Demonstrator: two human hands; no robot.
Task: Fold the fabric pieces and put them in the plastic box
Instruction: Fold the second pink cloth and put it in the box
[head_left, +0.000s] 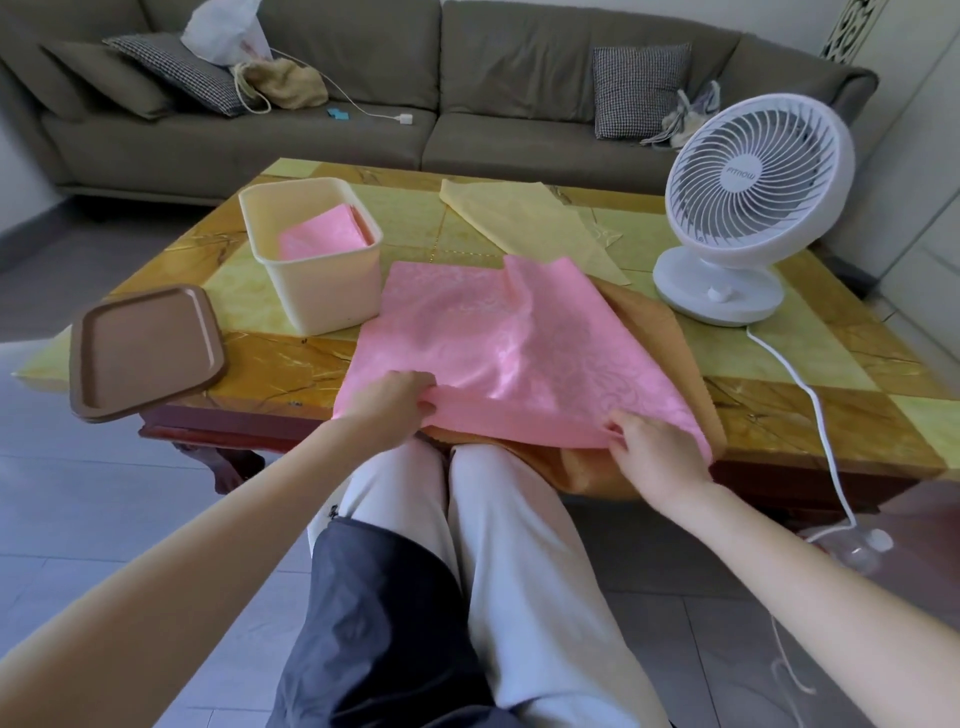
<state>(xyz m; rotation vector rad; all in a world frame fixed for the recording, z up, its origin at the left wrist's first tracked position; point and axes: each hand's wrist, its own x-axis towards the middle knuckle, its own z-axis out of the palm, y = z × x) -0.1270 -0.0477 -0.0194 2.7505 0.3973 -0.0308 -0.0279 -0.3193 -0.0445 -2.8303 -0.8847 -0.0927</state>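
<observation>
A large pink fabric (498, 343) lies spread on the near side of the table, its far right corner curled up. My left hand (389, 408) pinches its near edge at the left, and my right hand (652, 452) grips the same edge at the right. Under it lies an orange-brown fabric (649, 332), which hangs over the table's front edge. A pale yellow fabric (524, 218) lies flat further back. The cream plastic box (322, 291) stands left of the pink fabric, with a folded pink piece (322, 236) inside.
The box's brown lid (145, 348) rests at the table's left corner, overhanging the edge. A white desk fan (748, 208) stands at the right, its cord (815, 405) trailing off the table to the floor. A grey sofa with cushions stands behind the yellow-patterned table (810, 364).
</observation>
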